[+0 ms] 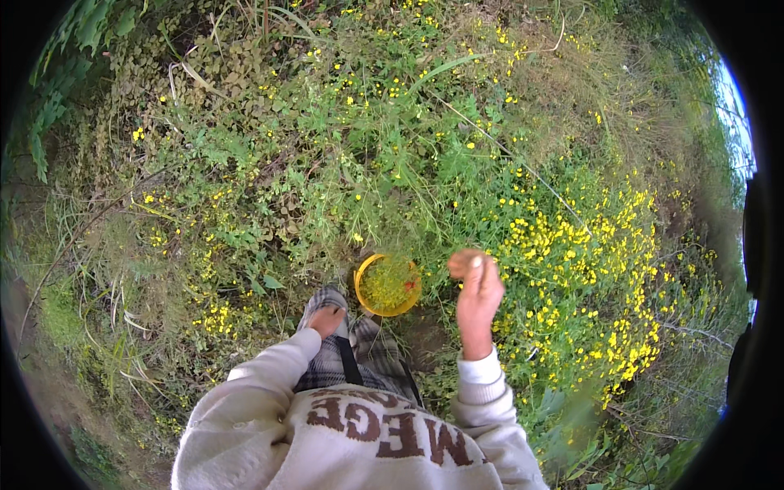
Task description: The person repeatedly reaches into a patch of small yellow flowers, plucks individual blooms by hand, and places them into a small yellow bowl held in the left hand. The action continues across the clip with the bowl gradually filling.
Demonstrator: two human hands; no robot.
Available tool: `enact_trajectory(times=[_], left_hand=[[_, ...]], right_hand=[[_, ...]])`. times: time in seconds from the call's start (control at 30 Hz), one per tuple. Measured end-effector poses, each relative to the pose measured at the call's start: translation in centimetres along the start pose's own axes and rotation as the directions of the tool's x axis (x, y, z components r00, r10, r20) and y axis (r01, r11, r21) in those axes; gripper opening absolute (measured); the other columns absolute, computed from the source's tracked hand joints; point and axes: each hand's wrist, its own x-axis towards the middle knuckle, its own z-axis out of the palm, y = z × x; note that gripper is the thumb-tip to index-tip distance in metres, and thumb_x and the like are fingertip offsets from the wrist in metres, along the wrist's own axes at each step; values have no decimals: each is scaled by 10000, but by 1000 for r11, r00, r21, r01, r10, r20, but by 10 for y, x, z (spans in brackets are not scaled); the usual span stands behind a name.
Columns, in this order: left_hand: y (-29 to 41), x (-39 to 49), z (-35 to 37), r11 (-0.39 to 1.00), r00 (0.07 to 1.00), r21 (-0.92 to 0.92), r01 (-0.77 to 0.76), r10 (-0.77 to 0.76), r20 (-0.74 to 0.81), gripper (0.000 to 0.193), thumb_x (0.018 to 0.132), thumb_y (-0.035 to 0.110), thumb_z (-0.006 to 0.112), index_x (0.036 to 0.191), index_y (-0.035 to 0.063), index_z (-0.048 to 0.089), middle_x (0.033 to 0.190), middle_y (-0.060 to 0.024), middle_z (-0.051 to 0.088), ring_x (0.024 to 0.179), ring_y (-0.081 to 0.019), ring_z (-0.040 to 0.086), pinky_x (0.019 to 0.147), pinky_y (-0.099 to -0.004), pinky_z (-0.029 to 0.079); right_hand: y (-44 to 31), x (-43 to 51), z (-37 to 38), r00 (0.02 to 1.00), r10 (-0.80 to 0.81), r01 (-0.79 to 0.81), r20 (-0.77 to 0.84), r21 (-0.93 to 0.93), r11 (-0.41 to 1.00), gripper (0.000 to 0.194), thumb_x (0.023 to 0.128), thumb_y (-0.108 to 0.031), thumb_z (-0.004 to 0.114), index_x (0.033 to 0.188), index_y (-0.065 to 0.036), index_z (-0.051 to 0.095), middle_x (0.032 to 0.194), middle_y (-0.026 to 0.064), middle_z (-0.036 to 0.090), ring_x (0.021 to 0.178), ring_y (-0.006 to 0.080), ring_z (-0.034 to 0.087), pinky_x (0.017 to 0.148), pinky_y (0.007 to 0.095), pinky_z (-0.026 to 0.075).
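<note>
My left hand [327,320] rests on the knee of my plaid trousers [326,355], its fingers mostly tucked from sight. Raised over the plants is my right hand [481,288], fingers curled and slightly blurred; whether anything is pinched in it I cannot tell. Between the two hands stands a yellow plastic bucket [362,300] with picked yellow flower heads and green bits [387,285] inside. Something small and red [410,285] shows near its right wall. Dense yellow-flowered plants [551,263] grow just right of my right hand.
Feathery green foliage [398,159] with scattered blooms spreads ahead. A thin dry stalk [520,160] slants across it towards the right. At left, a long bent twig [86,226] arches through the grass. Broad leaves [76,37] hang at the upper left.
</note>
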Motion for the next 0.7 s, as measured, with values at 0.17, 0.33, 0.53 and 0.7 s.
enact_trajectory(times=[0.17,0.33,0.53,0.7], left_hand=[[-6,1,20,945,989,320,71,-108,99,452,869,416,385,1148,91,530,1178,-176,496,1129,-364,434,926,-481,357],[-11,-7,27,913,1000,407,5,-6,2,473,817,430,460,1127,84,546,1221,-126,489,1174,-328,412,942,-477,327],[-14,-13,35,937,978,343,-71,132,-159,417,784,358,529,1079,66,564,1209,-81,496,1221,-266,363,995,-446,270],[-10,-17,35,965,974,259,-39,94,-207,391,780,348,543,1056,74,579,1197,-66,507,1201,-268,389,991,-447,269]], right_hand=[[-22,181,24,905,-231,338,358,-272,901,238,908,-157,427,997,-14,596,933,172,632,828,244,625,736,362,501],[49,306,102,765,97,467,637,-652,597,224,779,-152,503,906,-6,615,961,236,594,910,384,568,810,431,452],[143,366,178,889,145,292,434,-781,552,229,758,-123,502,900,15,618,981,252,591,947,394,563,834,430,450],[185,386,197,957,88,155,278,-741,653,257,778,-129,490,945,38,589,989,257,586,955,389,558,824,440,447]])
